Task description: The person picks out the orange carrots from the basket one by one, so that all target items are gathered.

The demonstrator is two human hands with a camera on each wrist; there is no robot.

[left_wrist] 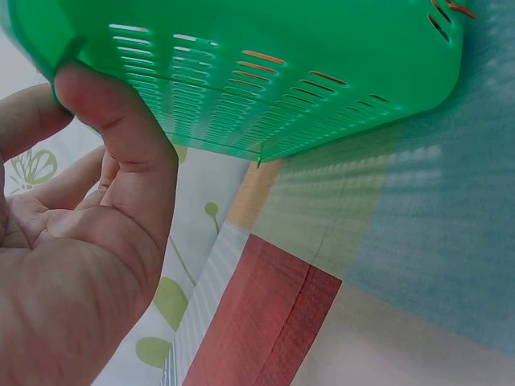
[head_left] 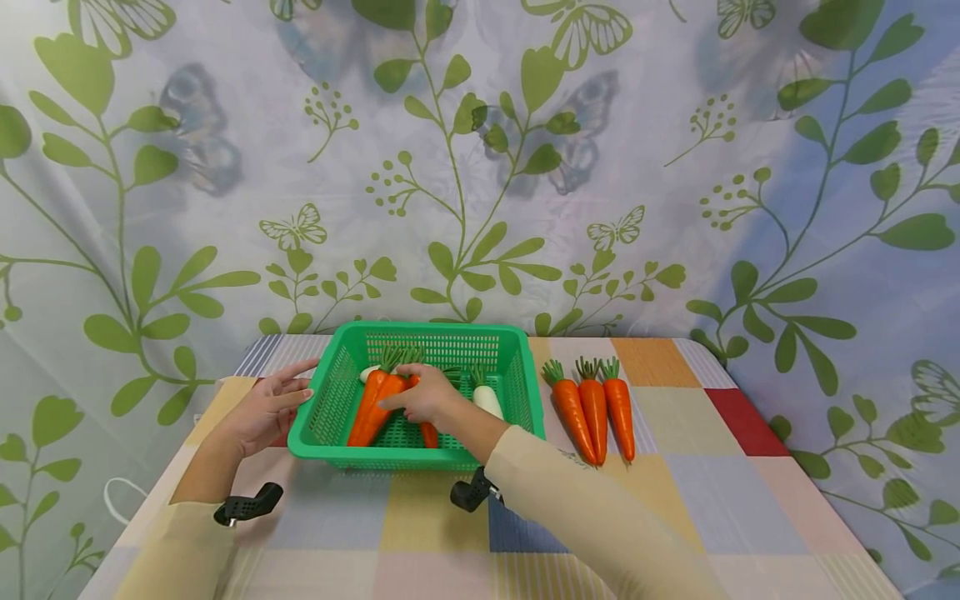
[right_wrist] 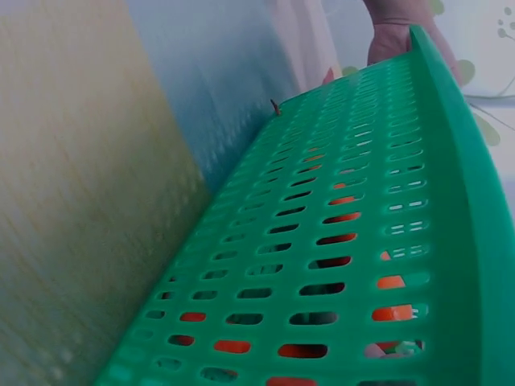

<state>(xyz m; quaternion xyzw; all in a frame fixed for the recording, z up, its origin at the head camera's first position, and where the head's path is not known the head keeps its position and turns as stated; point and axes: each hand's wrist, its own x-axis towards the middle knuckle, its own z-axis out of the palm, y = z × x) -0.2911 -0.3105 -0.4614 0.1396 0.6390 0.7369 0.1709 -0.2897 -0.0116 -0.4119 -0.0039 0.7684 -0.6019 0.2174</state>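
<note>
A green plastic basket (head_left: 420,454) stands on the table and holds carrots and white radishes. My left hand (head_left: 262,410) pinches the basket's left rim, its thumb (left_wrist: 109,104) against the outer side in the left wrist view. Over the basket's middle, my right hand (head_left: 429,395) grips a carrot (head_left: 430,435) that it partly covers. To its left lie more orange carrots (head_left: 367,410) with green tops. A white radish (head_left: 487,400) rests at the basket's right side, and the end of another white radish (head_left: 367,373) shows at the left. The right wrist view shows the basket's slotted wall (right_wrist: 322,241), not the right hand.
Three carrots (head_left: 591,410) lie side by side on the checked tablecloth (head_left: 675,425), right of the basket. Behind the table hangs a curtain (head_left: 480,167) with leaves and butterflies. A white cable loop (head_left: 112,500) shows at the table's left edge.
</note>
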